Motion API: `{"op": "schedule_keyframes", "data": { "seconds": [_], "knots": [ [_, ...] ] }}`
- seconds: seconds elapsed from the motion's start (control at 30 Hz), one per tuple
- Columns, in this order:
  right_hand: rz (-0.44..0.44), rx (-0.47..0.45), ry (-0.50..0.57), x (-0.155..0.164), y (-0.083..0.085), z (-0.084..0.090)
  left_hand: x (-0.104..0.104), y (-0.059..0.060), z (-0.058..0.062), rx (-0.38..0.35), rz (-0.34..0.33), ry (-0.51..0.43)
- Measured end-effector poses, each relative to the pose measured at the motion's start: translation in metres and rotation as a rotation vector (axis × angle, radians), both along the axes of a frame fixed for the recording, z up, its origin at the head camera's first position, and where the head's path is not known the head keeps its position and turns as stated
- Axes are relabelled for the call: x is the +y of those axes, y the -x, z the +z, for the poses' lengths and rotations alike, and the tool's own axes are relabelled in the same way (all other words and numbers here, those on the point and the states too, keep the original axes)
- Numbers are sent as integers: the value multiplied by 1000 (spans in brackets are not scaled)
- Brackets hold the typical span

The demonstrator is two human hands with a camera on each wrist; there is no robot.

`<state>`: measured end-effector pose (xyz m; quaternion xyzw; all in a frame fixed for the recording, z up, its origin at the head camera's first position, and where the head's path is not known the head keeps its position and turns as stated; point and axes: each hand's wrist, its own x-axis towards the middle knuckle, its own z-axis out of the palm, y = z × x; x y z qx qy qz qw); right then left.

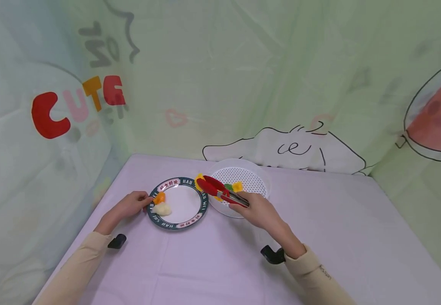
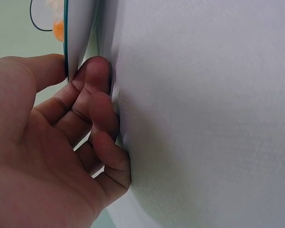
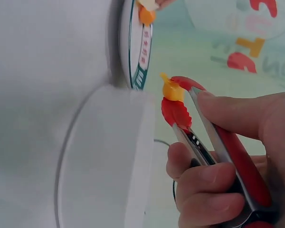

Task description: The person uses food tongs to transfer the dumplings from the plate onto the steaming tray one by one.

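Note:
My left hand [image 1: 132, 203] pinches the left rim of a round plate [image 1: 184, 203] with a dark green patterned border; in the left wrist view the thumb lies on top and curled fingers are below the edge. An orange toy-like piece [image 1: 160, 197] and a creamy white piece [image 1: 162, 209] sit on the plate's left side. My right hand [image 1: 259, 210] grips metal tongs [image 3: 206, 124] with red tips. Between those tips is a small yellow piece [image 3: 173, 91] with a stem-like point, held above the plate's right rim.
A white perforated basket [image 1: 259, 178] stands just right of the plate, under the tongs. Inside it lie a green piece [image 1: 228, 187] and a yellow piece [image 1: 237, 187]. A pale cloth covers the table [image 1: 319, 237], and printed curtains [image 1: 220, 84] hang behind and at the sides.

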<state>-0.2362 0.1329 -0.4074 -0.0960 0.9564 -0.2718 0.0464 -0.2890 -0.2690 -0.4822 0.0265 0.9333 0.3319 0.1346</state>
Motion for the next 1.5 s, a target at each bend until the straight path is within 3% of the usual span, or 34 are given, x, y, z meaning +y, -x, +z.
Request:
{"op": "schedule_keyframes", "data": {
  "seconds": [0.4, 0.6, 0.8, 1.03, 1.23, 1.5],
  "knots": [
    [-72, -13, -95, 80, 11, 17, 0, -3, 2, 10, -6, -7],
    [-84, -75, -193, 97, 12, 18, -1, -4, 1, 21, -5, -7],
    [-62, -114, -227, 96, 15, 14, 1, -7, 4, 17, -6, -24],
    [-103, -116, -236, 95, 13, 20, 3, -7, 4, 9, -9, -24],
    [-143, -99, -134, 83, 7, 24, 1, -4, 2, 14, -8, -17],
    [-10, -15, -44, 31, -12, 14, 1, -3, 3, 15, -11, -23]
  ]
}}
